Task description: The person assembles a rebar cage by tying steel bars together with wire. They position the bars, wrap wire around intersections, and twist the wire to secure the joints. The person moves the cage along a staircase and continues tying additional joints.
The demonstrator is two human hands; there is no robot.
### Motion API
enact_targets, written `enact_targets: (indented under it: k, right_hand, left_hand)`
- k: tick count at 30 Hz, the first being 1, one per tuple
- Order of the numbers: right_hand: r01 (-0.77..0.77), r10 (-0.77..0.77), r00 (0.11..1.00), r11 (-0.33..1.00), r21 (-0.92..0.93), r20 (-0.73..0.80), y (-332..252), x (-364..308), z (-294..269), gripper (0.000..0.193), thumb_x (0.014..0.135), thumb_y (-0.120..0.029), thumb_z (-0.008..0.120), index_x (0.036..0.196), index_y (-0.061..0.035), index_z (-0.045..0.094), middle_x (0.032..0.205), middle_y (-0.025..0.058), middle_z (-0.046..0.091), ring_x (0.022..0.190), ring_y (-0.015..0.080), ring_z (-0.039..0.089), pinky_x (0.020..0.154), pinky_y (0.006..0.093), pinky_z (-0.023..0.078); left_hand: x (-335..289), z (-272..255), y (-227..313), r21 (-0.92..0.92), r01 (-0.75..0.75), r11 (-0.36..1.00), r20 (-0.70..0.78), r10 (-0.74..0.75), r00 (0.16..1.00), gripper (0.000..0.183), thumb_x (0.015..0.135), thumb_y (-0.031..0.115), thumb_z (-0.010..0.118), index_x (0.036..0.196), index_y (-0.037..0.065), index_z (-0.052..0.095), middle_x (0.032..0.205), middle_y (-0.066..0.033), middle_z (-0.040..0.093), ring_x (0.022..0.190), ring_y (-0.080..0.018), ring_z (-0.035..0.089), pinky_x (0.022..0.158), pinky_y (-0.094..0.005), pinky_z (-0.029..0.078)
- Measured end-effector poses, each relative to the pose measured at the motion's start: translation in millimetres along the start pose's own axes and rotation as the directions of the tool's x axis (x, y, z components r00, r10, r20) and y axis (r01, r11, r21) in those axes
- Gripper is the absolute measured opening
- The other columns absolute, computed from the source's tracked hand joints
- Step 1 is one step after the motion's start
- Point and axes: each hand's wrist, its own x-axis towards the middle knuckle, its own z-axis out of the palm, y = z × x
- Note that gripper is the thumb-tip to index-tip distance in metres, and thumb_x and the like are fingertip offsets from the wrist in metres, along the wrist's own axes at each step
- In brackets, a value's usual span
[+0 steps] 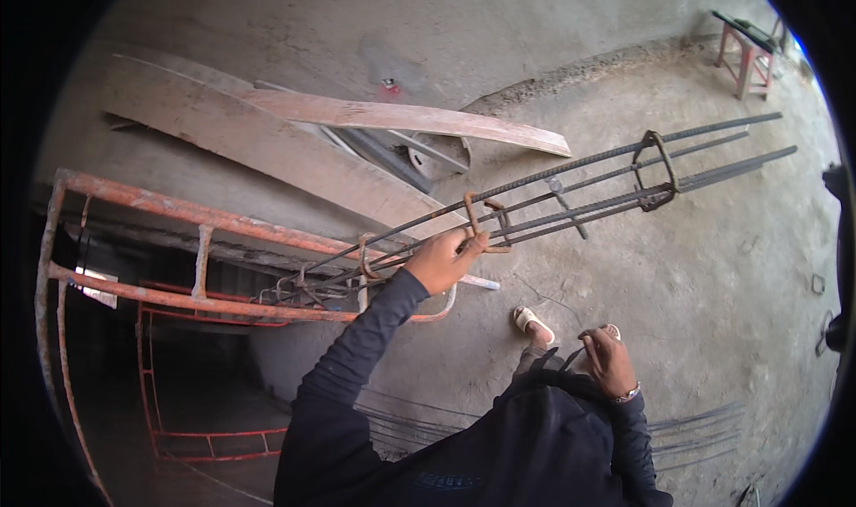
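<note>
A long rebar cage (571, 166) slants across the middle, its bare bar ends reaching to the upper right. My left hand (441, 262) is closed on a rusty square stirrup (472, 213) around the bars, thumb toward its lower side. Farther along, another stirrup (666, 161) encircles the bars, and a short rod (576, 214) hangs at an angle between the two. Close to my body, my right hand (609, 362) is held with its fingers pinched together, apart from the cage. Something thin and dark shows by those fingers; its kind is unclear.
An orange metal frame (201, 208) stands on the left beneath the cage's near end. Beyond it lie a wide plank (267, 164) and a pinkish board (499, 125). A stool (747, 65) stands far right. Loose bars (695, 436) and small stirrups (818, 284) lie on the floor.
</note>
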Motion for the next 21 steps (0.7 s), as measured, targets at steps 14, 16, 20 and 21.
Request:
enact_targets:
  k: [14,16,20,21]
  right_hand:
    - [-0.122,0.122,0.992,0.972,-0.201,-0.013,57,15,-40,0.020,0.097,-0.015,0.062,0.103,0.0030,0.067,0.089,0.0227,0.069,0.078,0.0384,0.067,0.068,0.0430,0.050]
    - [-0.144,0.156,0.987,0.959,-0.244,0.030,57,15,-38,0.021,0.097,-0.017,0.063,0.104,0.0022,0.067,0.090,0.0219,0.070,0.079,0.0382,0.067,0.069,0.0436,0.050]
    - [-0.157,0.168,0.985,0.963,-0.217,0.031,57,16,-22,0.023,0.096,-0.021,0.064,0.105,0.0008,0.067,0.090,0.0216,0.070,0.081,0.0388,0.067,0.070,0.0453,0.051]
    - [-0.170,0.183,0.983,0.957,-0.234,0.034,56,16,-18,0.023,0.097,-0.021,0.064,0.105,0.0008,0.067,0.091,0.0217,0.070,0.081,0.0389,0.067,0.071,0.0453,0.051]
  left_hand:
    - [-4,30,-6,-0.185,0.104,0.977,-0.233,-0.147,0.961,0.072,0.094,0.069,0.056,0.100,-0.001,0.072,0.081,-0.0173,0.071,0.077,-0.0265,0.070,0.076,-0.0385,0.053]
    - [-3,32,-7,-0.215,0.086,0.973,-0.226,-0.135,0.965,0.066,0.096,0.063,0.057,0.097,-0.001,0.071,0.079,-0.0125,0.068,0.074,-0.0213,0.063,0.070,-0.0361,0.049]
    - [0,27,-11,-0.261,-0.018,0.965,-0.177,-0.029,0.984,0.055,0.101,0.052,0.058,0.095,-0.002,0.068,0.078,-0.0030,0.062,0.071,-0.0099,0.051,0.063,-0.0295,0.043]
    - [2,23,-12,-0.261,-0.044,0.964,-0.150,0.005,0.989,0.055,0.102,0.052,0.057,0.096,-0.002,0.069,0.080,-0.0032,0.063,0.072,-0.0096,0.052,0.064,-0.0291,0.043]
